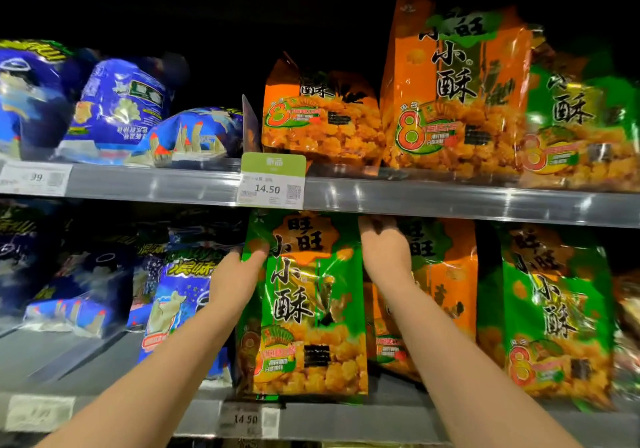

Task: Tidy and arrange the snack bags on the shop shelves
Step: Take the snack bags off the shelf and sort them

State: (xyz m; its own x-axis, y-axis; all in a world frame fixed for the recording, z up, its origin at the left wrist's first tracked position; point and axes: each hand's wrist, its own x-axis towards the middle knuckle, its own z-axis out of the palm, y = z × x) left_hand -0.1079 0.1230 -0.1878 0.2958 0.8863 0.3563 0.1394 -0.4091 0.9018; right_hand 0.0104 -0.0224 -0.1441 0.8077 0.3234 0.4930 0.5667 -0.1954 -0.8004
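From the bottom of the view two bare forearms reach up to the lower shelf. The left hand (239, 269) grips the upper left edge of the tall green foil snack bag (304, 309): its thumb lies on the printed front and the other fingers are hidden behind the edge. The right hand (384, 248) is at the bag's upper right corner, back to the camera. Its fingers run up into the shadow under the grey upper shelf rail (450, 202), and I cannot tell whether they pinch the green bag or rest on the orange foil snack bag (446, 274) just behind.

The green bag stands at the front lip of the grey lower shelf (346, 420). Its long axis is upright with a slight tilt, its top seam just under the rail and its printed face towards the camera.

The step in hand looks like squaring this bag in its row. The next move likely calls for both hands to steady the top, set the base flat and line the face up with the second green foil bag (554, 316) to the right. Beyond, blue foil snack bags (180, 302) slump on the left.
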